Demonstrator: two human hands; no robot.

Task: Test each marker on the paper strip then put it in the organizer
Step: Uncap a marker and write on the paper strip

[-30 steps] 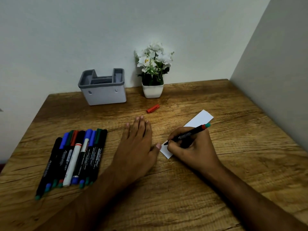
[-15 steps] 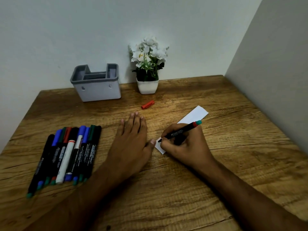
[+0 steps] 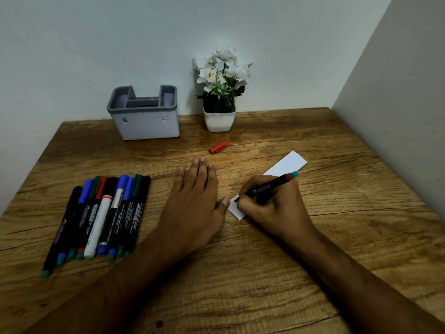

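Wooden desk (image 3: 240, 273) in a corner, pale walls on two sides. Your right hand (image 3: 272, 208) pinches a black marker (image 3: 265, 188) in a writing grip, fingers curled round the barrel; the tip is down on the near end of the paper strip (image 3: 284, 165), where a faint small mark shows just beyond the fingertips. Ink colour cannot be read from it. The strip runs away from the grip toward the far right, most of it blank.

Your left hand (image 3: 192, 201) lies flat, fingers straight, just left of the grip; its thumb touches or nearly touches the strip's near end, apparently steadying it.

A red cap (image 3: 218, 147) lies loose beyond the grip, near the flower pot (image 3: 219, 120). Judged: it belongs to the marker in hand.

The organizer (image 3: 147, 116) stands at the back, well left of the grip, by the wall; nothing is seen standing in its compartments. The row of markers (image 3: 101, 218), roughly nine or ten, lies capped far to the left of the grip.

Progress, judged: first marker under test, none stored. Left for you: recap this one, place it in the organizer, then repeat for the whole row.
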